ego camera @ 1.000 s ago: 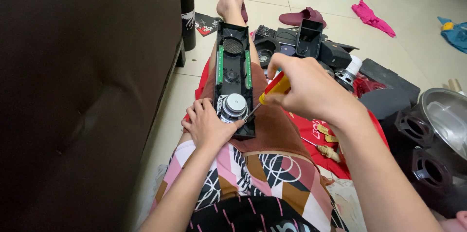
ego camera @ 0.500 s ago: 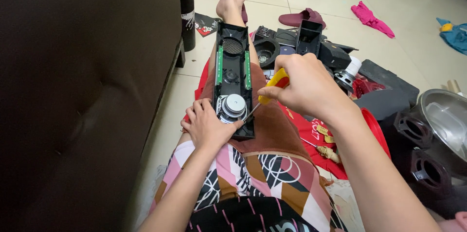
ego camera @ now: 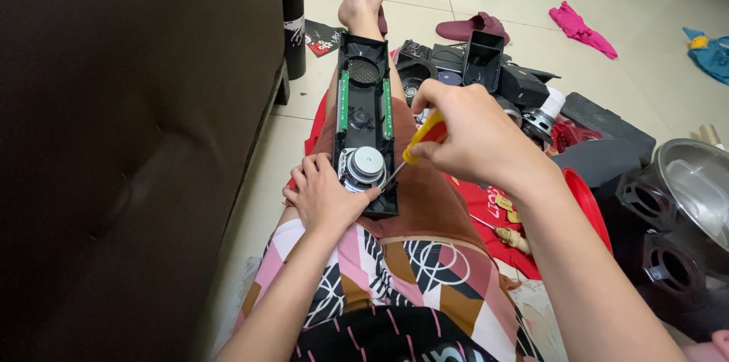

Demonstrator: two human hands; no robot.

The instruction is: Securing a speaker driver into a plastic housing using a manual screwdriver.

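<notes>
A long black speaker housing (ego camera: 364,88) with green circuit strips lies along my outstretched leg. A round silver speaker driver (ego camera: 365,165) sits at its near end. My left hand (ego camera: 325,196) grips the near end of the housing beside the driver. My right hand (ego camera: 472,134) is closed on a yellow-handled screwdriver (ego camera: 422,139), and its tip points down at the housing's edge next to the driver.
A dark sofa side (ego camera: 137,142) fills the left. A black flask (ego camera: 292,18) stands on the tiled floor. To the right lie black speaker parts (ego camera: 486,66), a maroon slipper (ego camera: 471,28), a red cloth (ego camera: 486,210), a steel pot (ego camera: 695,187) and a second screwdriver (ego camera: 505,234).
My right hand with the screwdriver has shifted slightly over the housing's edge. My left hand stays put on the housing.
</notes>
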